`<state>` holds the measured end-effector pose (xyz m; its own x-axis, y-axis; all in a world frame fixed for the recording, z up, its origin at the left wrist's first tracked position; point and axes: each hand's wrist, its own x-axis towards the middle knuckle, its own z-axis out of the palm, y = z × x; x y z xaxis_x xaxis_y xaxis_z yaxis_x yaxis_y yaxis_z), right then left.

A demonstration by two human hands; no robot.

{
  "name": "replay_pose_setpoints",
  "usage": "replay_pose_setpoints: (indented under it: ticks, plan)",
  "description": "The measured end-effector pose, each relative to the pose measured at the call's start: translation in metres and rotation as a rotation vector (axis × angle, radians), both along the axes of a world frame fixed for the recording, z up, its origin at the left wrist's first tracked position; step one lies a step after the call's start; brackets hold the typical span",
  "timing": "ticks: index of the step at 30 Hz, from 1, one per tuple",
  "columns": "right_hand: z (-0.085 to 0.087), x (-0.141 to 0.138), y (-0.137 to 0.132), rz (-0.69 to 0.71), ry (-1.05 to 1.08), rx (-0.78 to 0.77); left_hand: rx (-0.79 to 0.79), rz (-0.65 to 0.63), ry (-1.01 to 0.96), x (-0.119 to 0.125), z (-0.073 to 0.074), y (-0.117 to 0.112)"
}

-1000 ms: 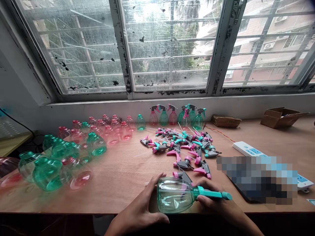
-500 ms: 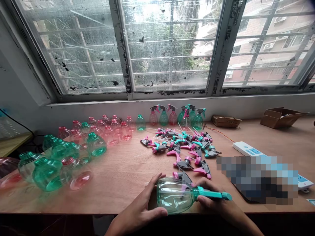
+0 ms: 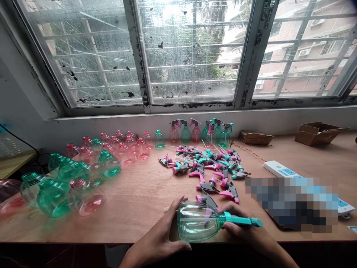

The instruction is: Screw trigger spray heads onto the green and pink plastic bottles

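A barred window is filling the wall beyond the green spray bottle [image 3: 197, 225], and the wooden tabletop [image 3: 139, 197] is stretching out behind and to both sides of it. Left of that bottle, pink and green screw-neck bottles [image 3: 54, 201] are standing without heads; beyond it, by the wall, fitted spray bottles [image 3: 185, 133] are standing upright. To its right and farther back, a white power strip [image 3: 281, 169] is lying. The green spray bottle itself is lying sideways between the two hands — its long axis running left to right, base toward the left hand [image 3: 164, 238], teal trigger head [image 3: 241, 220] toward the right hand [image 3: 248, 231]. The left hand is curving wide around the base; I cannot tell whether it is pressing. The right hand is gripping the neck — it is sitting nearer the joint. Just beyond the bottle, loose trigger heads [image 3: 208, 186] are lying heaped.
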<state>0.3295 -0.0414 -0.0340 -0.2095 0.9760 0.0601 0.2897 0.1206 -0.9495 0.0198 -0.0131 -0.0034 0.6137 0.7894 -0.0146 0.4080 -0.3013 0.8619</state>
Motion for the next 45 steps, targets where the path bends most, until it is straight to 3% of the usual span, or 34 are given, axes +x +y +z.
replay_pose_setpoints:
  ticks: [10, 25, 41, 45]
  plan:
    - [0.0051, -0.0037, -0.0022, -0.028, -0.006, -0.003, -0.069, -0.052, -0.148, -0.0078, -0.0006, 0.0008]
    - [0.0070, -0.0048, -0.0037, -0.065, -0.027, 0.045, -0.131, -0.004, -0.149, -0.0088, 0.0016, -0.0003]
    - [0.0097, -0.0065, -0.0041, -0.062, -0.026, 0.055, -0.153, -0.072, -0.225, -0.0098, -0.0020, 0.0041]
    - [0.0065, -0.0074, -0.0031, -0.079, -0.032, 0.032, -0.148, -0.030, -0.182, -0.0088, -0.0009, 0.0047]
